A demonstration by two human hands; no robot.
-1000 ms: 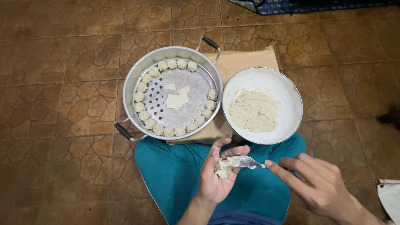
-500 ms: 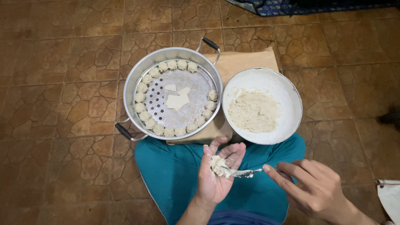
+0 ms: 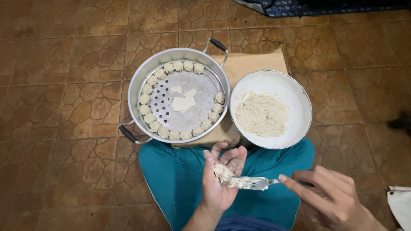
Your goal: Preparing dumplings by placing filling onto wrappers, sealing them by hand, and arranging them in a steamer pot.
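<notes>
My left hand (image 3: 220, 182) is held palm up over my teal-clad lap, cupping a dumpling wrapper with pale filling (image 3: 224, 173). My right hand (image 3: 332, 201) grips a metal spoon (image 3: 257, 183) whose filling-coated bowl rests against that palm. Ahead stands a round metal steamer tray (image 3: 141, 77) with two black handles, a perforated bottom and several small dumplings (image 3: 150, 80) lined along its rim. A few square wrappers (image 3: 183, 102) lie in its middle. To its right a white bowl (image 3: 295, 92) holds pale minced filling (image 3: 261, 114).
The tray and bowl sit on a brown paper sheet (image 3: 252, 62) laid on a brown tiled floor (image 3: 55, 98). Patterned blue cloth (image 3: 282, 6) shows at the top edge. A white object (image 3: 400, 203) lies at the lower right.
Both hands dropped slightly toward my lap. The spoon slid across the left palm, spreading filling onto the wrapper. Tray and bowl stayed put.
</notes>
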